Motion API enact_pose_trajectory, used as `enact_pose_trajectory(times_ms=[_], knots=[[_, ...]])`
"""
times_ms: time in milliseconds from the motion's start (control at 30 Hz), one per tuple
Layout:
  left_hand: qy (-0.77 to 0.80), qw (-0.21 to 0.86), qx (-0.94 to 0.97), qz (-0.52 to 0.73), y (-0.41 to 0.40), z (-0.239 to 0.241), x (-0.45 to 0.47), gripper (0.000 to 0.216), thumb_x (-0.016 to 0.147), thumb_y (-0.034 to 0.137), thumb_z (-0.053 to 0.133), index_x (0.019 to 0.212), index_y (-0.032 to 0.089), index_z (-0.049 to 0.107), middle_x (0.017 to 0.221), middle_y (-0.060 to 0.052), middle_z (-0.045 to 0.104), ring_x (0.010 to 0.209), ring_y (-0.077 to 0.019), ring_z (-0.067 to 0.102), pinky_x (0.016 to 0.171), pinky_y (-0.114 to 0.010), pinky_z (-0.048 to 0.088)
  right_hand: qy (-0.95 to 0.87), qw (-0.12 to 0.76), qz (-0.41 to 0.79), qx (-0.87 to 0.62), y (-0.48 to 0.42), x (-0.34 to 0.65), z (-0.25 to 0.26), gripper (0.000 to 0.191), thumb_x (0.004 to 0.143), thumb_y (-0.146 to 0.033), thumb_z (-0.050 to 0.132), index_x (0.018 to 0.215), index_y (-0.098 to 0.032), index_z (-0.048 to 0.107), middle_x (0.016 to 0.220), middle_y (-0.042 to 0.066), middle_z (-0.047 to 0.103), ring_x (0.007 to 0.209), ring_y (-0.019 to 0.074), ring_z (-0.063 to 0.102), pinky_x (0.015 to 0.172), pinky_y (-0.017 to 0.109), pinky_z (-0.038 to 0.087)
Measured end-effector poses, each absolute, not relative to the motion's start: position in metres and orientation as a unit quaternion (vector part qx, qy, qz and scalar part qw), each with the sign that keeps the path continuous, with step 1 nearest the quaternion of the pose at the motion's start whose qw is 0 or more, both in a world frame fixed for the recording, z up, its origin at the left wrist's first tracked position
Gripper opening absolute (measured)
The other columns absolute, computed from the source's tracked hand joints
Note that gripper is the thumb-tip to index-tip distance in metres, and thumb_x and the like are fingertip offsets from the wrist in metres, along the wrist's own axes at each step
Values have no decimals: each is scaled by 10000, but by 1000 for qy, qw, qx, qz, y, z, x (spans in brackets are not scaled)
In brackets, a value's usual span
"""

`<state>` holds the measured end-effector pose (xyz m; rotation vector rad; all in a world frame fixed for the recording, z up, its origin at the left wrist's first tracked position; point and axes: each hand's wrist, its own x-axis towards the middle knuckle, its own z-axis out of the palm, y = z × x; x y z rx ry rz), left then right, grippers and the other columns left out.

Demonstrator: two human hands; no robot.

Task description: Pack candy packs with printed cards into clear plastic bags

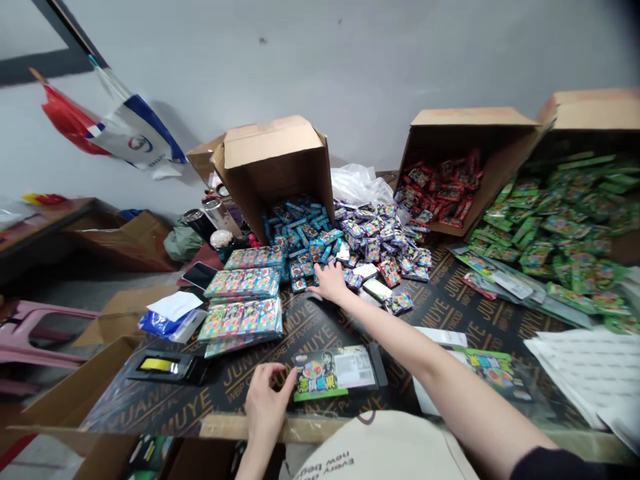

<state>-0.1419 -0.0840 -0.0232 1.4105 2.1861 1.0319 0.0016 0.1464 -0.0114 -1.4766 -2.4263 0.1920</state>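
Note:
My left hand (270,400) rests near the table's front edge, fingers bent and thumb apart from them. Its thumb reaches the left end of a flat clear bag with a printed green-edged card (320,377) lying on the table. My right hand (329,283) stretches forward with fingers spread at the near edge of the small blue packets (303,267). Whether its fingertips press on a packet is unclear. Left of it lie stacked clear packs of several colourful packets (243,317). Purple packets (375,233) are heaped just beyond it.
Tipped cardboard boxes hold blue packets (300,217), red packets (445,190) and green packets (560,220). At left are a black tape dispenser (167,367), a phone (199,275) and tumblers (215,213). White label sheets (575,367) lie at right.

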Motion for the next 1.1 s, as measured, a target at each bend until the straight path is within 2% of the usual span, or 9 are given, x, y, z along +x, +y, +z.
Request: enact_pose_trajectory(times_ms=[233,367,500,633,700,767,867,967,1100], knots=[[670,460,392,431,-56,-23,-136,343,652,446,638,817,145,623,751,-58,646,689,-186,598,628,-292,486,-860,126,105,-483,131,23,-13,573,648,-178,594,1191,-144,415,1031,144,589,1013,292,447,857,423,276],[580,612,273,463,-32,-16,-118,448,705,444,593,1032,138,585,820,-75,658,694,-161,611,612,-272,488,-899,170,303,-267,93,71,6,626,598,-80,534,1200,-202,412,1150,54,534,1032,210,474,885,331,338],[497,713,338,361,-12,-8,-89,303,620,351,701,763,86,666,666,-61,649,553,-110,565,522,-202,429,-876,196,400,-187,57,110,28,585,651,-71,493,1215,-208,419,1253,55,459,1158,191,414,970,329,302],[509,692,327,394,-3,-10,-56,290,616,365,703,734,102,674,660,-48,661,557,-104,564,577,-217,443,-848,275,313,-327,29,126,24,836,602,-319,681,1324,-199,278,1391,117,260,1276,287,235,1022,435,215],[505,688,339,395,-3,-13,-45,320,638,397,679,769,105,674,691,-56,668,583,-121,579,618,-247,458,-838,295,261,-379,19,129,15,912,565,-380,703,1337,-207,250,1348,123,323,1241,307,285,1002,461,230],[505,669,400,371,-6,-17,-39,383,680,444,625,847,102,668,753,-82,674,646,-161,601,656,-291,469,-828,313,225,-408,12,132,5,837,594,-347,668,1321,-217,274,1272,111,409,1176,293,367,973,451,264],[523,527,586,325,-13,-22,-44,569,672,493,604,1127,152,566,1013,-116,632,919,-250,576,838,-402,426,-809,337,182,-445,6,147,-9,746,613,-296,624,1288,-213,317,1215,104,444,1134,283,398,947,432,290],[491,332,775,220,-23,-31,-57,943,483,467,740,1314,258,347,1264,-105,462,1163,-314,396,1010,-517,215,-804,317,158,-477,2,167,-23,720,618,-295,632,1272,-210,343,1192,111,451,1116,292,406,922,439,299],[472,230,842,128,-30,-40,-65,1026,517,332,726,1374,271,167,1186,-82,476,1118,-284,414,1023,-520,172,-826,265,179,-465,-7,182,-33,764,606,-368,689,1273,-215,350,1182,113,476,1092,293,430,906,445,300]])
